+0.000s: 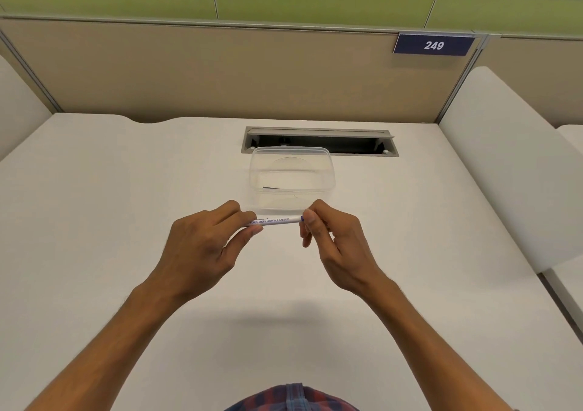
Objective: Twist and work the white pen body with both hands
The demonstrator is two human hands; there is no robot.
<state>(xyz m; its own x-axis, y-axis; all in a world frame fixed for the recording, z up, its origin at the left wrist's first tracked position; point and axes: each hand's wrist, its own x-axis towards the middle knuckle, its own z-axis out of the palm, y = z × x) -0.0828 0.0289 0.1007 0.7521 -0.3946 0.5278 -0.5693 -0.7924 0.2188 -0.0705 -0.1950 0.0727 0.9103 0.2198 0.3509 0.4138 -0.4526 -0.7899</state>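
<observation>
A slim white tube (275, 221) with blue print lies level between both hands above the white desk (126, 189). My left hand (202, 246) pinches its left end between thumb and fingers. Its right end, which shows a blue tip, is pinched by my right hand (331, 243). Just beyond the tube stands a clear plastic container (291, 178) without a lid, a small dark strip lying inside it.
A grey cable slot (318, 140) is cut into the desk behind the container. Beige partition panels (220, 73) close the back, with a blue sign reading 249 (433, 44). White side dividers (498, 164) flank the desk.
</observation>
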